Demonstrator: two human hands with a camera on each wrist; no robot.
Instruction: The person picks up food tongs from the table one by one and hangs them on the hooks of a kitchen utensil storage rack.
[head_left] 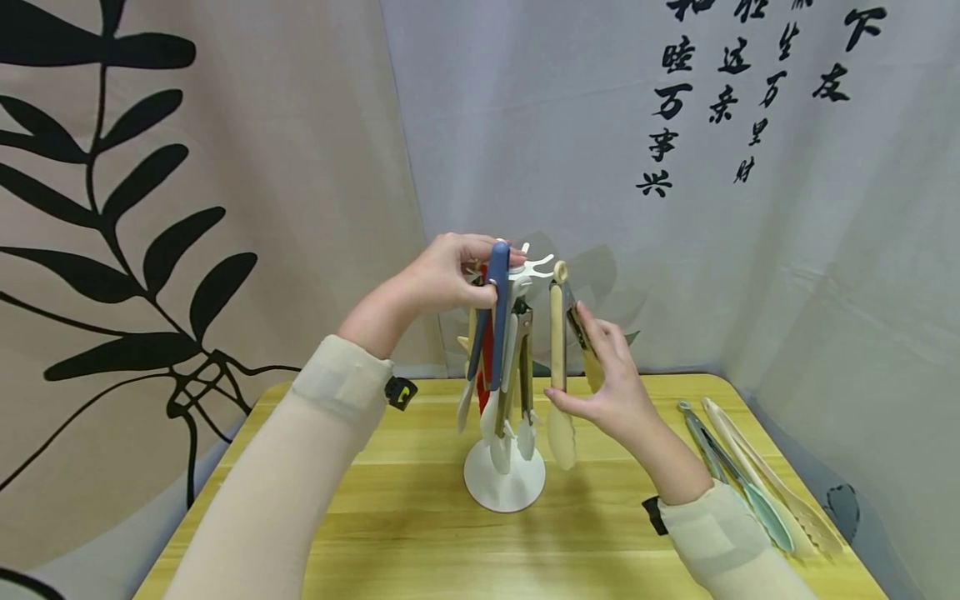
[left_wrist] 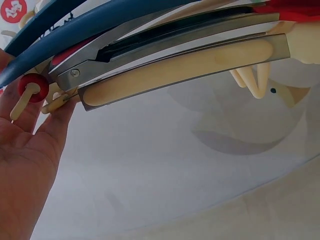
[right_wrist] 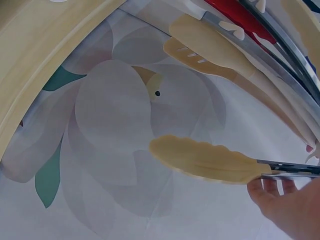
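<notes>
A white rotating utensil rack [head_left: 507, 487] stands on the table, hung with several tongs and spatulas. At its top, my left hand [head_left: 442, 271] grips around the hooks beside the blue tongs [head_left: 498, 317]; the exact contact is partly hidden. Close to that hand, the left wrist view shows steel-handled tongs with a cream inlay [left_wrist: 180, 70]. My right hand [head_left: 615, 387] holds a pair of cream tongs [head_left: 558, 333] between thumb and fingers, head downward, just right of the rack. Their ring end is by a white hook [head_left: 540, 265]; whether it hangs there I cannot tell.
Grey-green tongs [head_left: 765, 508] and cream tongs [head_left: 806, 517] lie on the right side of the wooden table [head_left: 397, 517]. Behind it hangs a printed cloth [head_left: 322, 150]. In the right wrist view, cream spatulas [right_wrist: 210, 42] hang from the rack.
</notes>
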